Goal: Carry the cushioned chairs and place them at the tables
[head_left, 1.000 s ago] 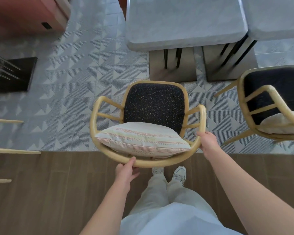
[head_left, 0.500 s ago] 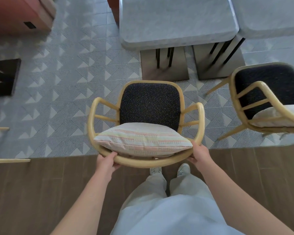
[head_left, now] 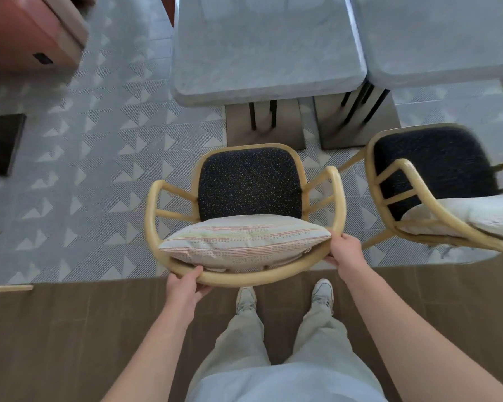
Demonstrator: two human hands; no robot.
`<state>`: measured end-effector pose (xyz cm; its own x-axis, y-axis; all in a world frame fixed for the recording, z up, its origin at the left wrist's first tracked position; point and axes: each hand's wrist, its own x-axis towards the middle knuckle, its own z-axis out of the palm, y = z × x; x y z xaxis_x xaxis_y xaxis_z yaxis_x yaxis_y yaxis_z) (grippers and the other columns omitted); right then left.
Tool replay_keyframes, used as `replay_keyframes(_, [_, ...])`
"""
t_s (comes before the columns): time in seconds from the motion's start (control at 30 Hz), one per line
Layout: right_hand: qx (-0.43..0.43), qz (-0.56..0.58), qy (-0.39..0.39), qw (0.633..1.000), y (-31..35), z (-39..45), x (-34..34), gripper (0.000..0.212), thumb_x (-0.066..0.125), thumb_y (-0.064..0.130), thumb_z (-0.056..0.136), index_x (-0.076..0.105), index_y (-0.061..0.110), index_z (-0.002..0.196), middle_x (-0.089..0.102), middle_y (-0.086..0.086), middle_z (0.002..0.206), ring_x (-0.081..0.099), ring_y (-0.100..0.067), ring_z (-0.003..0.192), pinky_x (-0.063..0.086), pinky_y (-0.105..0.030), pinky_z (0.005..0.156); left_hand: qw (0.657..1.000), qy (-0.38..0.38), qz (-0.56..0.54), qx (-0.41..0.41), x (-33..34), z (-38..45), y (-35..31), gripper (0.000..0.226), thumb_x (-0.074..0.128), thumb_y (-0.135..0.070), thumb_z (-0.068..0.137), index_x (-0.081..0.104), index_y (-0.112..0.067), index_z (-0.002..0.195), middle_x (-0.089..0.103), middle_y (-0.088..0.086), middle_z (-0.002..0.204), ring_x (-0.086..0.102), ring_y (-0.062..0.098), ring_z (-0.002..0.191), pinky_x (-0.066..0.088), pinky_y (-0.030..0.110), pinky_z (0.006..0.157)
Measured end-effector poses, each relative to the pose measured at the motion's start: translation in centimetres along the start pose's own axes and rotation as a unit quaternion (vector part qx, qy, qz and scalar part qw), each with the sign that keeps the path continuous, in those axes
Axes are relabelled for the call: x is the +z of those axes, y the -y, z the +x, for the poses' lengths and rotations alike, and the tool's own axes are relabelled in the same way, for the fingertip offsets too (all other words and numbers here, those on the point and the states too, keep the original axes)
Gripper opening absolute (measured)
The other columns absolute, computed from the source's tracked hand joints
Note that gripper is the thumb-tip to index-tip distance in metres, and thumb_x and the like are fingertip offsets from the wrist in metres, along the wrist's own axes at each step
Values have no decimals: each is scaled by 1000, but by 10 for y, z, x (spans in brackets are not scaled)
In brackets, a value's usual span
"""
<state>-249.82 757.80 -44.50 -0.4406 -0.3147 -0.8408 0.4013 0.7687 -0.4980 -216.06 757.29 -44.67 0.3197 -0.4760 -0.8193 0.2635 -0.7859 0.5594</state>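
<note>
A rattan armchair point(head_left: 154, 216) with a dark speckled seat and a striped cushion point(head_left: 244, 239) faces a grey marble table point(head_left: 262, 53). My left hand point(head_left: 186, 285) grips the curved back rail at its lower left. My right hand point(head_left: 343, 248) grips the same rail at the right, beside the cushion's corner. The chair stands just short of the table's edge, in front of its pedestal base point(head_left: 265, 126). A second cushioned rattan chair point(head_left: 436, 181) stands to the right, facing a second grey table point(head_left: 447, 39).
Patterned grey tiles meet brown wood flooring under my feet point(head_left: 321, 294). A red-brown bench point(head_left: 26, 33) is at the top left, a black floor plate point(head_left: 0, 143) at the left edge. Thin wooden rails point(head_left: 6, 288) of other furniture jut in at the left.
The chair and I have moved closer to the table. My left hand slid left along the back rail; my right hand shifted down from the armrest end to the rail.
</note>
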Motion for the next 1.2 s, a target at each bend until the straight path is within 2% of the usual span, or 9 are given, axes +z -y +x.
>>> replay_keyframes(0.13, [-9, -5, -2, 1000, 20, 21, -37, 20, 59, 26, 100, 64, 8, 108, 71, -13, 99, 69, -26, 89, 58, -35, 62, 1000, -8, 0, -1, 44, -17, 13, 38, 64, 1, 95, 49, -7, 129, 63, 12, 116, 66, 24, 96, 60, 38, 57])
replay_keyframes(0.3, [0, -17, 31, 999, 26, 43, -82, 22, 56, 24, 102, 65, 12, 117, 71, -12, 105, 69, -29, 98, 59, -48, 88, 999, -14, 3, -30, 81, -31, 47, 43, 62, 4, 95, 46, -4, 134, 61, 19, 125, 66, 28, 97, 58, 44, 65])
replay_keyframes(0.37, [3, -30, 51, 998, 26, 48, -94, 22, 54, 24, 103, 64, 12, 118, 71, -12, 107, 69, -29, 100, 59, -48, 90, 999, -22, -9, -33, 88, -35, 53, 45, 62, 4, 95, 45, -4, 136, 61, 19, 127, 65, 28, 98, 57, 46, 68])
replay_keyframes(0.57, [3, -52, 108, 993, 33, 44, -111, 19, 51, 18, 104, 59, 12, 120, 67, -8, 112, 68, -23, 99, 60, -29, 62, 998, -20, -23, -46, 93, -49, 50, 31, 56, -1, 101, 49, -8, 131, 63, 19, 124, 65, 32, 104, 56, 48, 75])
replay_keyframes(0.7, [9, -49, 115, 992, 34, 44, -123, 19, 53, 11, 102, 62, 11, 118, 69, -10, 113, 69, -25, 101, 63, -37, 78, 999, -22, -17, -31, 98, -59, 51, 27, 55, -2, 102, 50, -7, 128, 63, 20, 126, 65, 34, 111, 56, 47, 75])
replay_keyframes(0.87, [-10, -63, 109, 992, 37, 37, -129, 16, 51, 13, 103, 64, 10, 112, 71, -9, 105, 70, -19, 97, 60, -28, 66, 996, -33, -74, -23, 109, -74, 63, 45, 49, 2, 102, 39, -7, 145, 59, 19, 129, 65, 32, 110, 56, 49, 79])
replay_keyframes(0.97, [-24, -88, 101, 991, 40, 25, -123, 22, 52, 21, 102, 61, 8, 117, 69, -10, 104, 66, -17, 92, 59, -37, 81, 994, -20, -107, -21, 117, -86, 71, 43, 46, 1, 103, 40, -10, 144, 58, 20, 132, 63, 34, 115, 56, 49, 74])
replay_keyframes(1.1, [-63, -123, 90, 986, 36, 3, -113, 38, 50, 31, 103, 48, 11, 135, 60, -2, 101, 57, -11, 80, 46, -26, 60, 991, 5, -131, -25, 121, -101, 72, 38, 48, -6, 104, 45, -8, 141, 58, 22, 137, 64, 34, 115, 55, 49, 79])
replay_keyframes(1.2, [-87, -137, 85, 983, 36, -15, -108, 49, 47, 35, 104, 39, 12, 147, 55, 2, 98, 53, -9, 76, 40, -22, 56, 988, 3, -154, -27, 117, -108, 62, 49, 54, -14, 103, 39, -7, 149, 42, 28, 150, 50, 39, 134, 50, 53, 100])
